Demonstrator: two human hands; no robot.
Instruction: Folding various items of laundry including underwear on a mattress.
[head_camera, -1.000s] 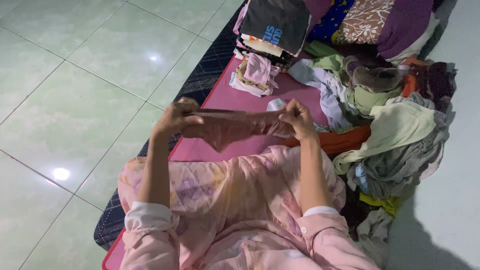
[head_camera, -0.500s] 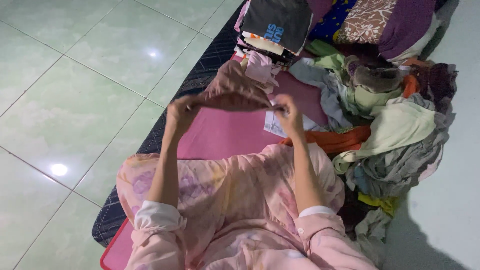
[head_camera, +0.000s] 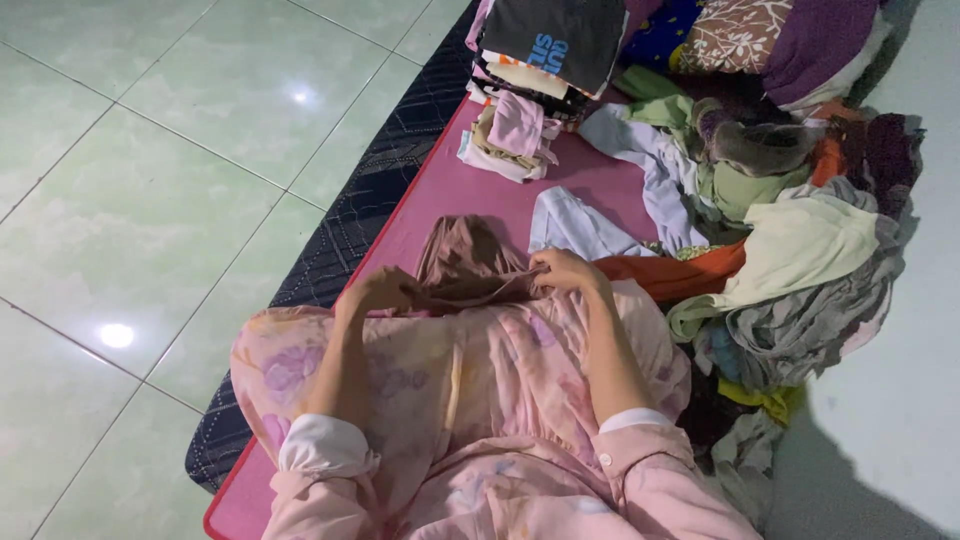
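L hand (head_camera: 378, 291) & R hand (head_camera: 562, 272) gripping brown garment (head_camera: 466, 262) on lap

Single view only: head-worn camera, no second view to share scene. Looks steeply down and forward over wearer's own lap and forearms. Close range: lap fills lower centre of frame. Left hand (head_camera: 385, 290) and right hand (head_camera: 562, 270) sit mid-frame. Mat (head_camera: 470, 195) runs away toward top; tiled floor (head_camera: 150, 180) at left, clothes heap (head_camera: 790, 230) at right.
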